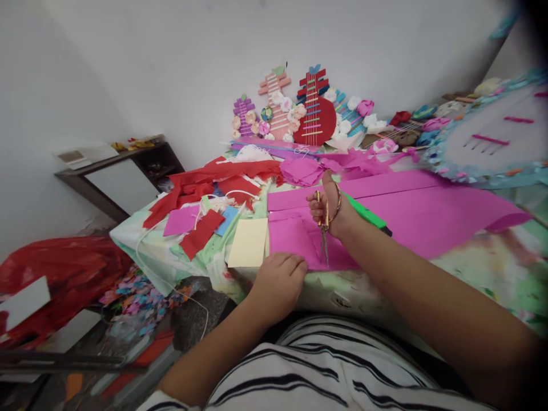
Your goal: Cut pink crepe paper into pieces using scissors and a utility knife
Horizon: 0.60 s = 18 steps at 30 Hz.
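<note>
My right hand point(329, 208) is closed round the handles of a pair of gold-handled scissors point(324, 235). The blades point down over a sheet of bright pink paper point(287, 235) spread on the table, the two blades slightly apart. At the sheet's near edge my left hand point(280, 282) is closed on the paper, fingers together; its thumb is hidden. Just left of that hand lies a cream card point(248, 242). A green cutter point(366, 211) rests on the pink paper beyond my right wrist.
Several decorated paper instruments, one of them red point(317, 120), lean against the wall. Red paper point(201, 180) and small coloured pieces cover the table's left. A large blue-trimmed instrument point(483, 140) stands at right. Left of the table are a cabinet point(122, 180) and red plastic point(64, 268).
</note>
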Motion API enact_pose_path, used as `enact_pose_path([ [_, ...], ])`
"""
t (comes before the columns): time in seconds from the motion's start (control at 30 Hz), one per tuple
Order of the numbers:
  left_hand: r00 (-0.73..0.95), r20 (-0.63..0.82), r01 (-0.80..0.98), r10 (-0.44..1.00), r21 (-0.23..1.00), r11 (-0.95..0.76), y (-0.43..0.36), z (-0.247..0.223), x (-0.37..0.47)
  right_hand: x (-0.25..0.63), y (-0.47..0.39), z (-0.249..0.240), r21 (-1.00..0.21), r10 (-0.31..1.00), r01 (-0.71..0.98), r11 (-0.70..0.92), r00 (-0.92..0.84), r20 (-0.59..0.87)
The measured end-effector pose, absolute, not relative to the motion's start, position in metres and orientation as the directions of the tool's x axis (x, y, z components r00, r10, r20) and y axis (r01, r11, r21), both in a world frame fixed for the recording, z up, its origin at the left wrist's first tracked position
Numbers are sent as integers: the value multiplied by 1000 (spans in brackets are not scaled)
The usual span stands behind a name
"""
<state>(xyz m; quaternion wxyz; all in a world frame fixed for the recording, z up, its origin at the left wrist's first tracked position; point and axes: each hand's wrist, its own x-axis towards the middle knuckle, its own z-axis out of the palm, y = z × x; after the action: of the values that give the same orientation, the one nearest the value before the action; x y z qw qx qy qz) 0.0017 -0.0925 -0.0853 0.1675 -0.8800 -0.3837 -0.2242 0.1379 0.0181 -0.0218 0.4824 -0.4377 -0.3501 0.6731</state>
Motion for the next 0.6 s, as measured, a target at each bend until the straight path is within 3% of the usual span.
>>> enact_pose_path([
  [0.37,595,640,725,486,-165,-669,-88,-94,0,138,29,-28,-892,957,-349,-288,-77,-279],
  [0.6,579,669,720,465,-152,-677,-87,-97,0,129,25,-36,-913,940,-232,-336,-140,-310],
])
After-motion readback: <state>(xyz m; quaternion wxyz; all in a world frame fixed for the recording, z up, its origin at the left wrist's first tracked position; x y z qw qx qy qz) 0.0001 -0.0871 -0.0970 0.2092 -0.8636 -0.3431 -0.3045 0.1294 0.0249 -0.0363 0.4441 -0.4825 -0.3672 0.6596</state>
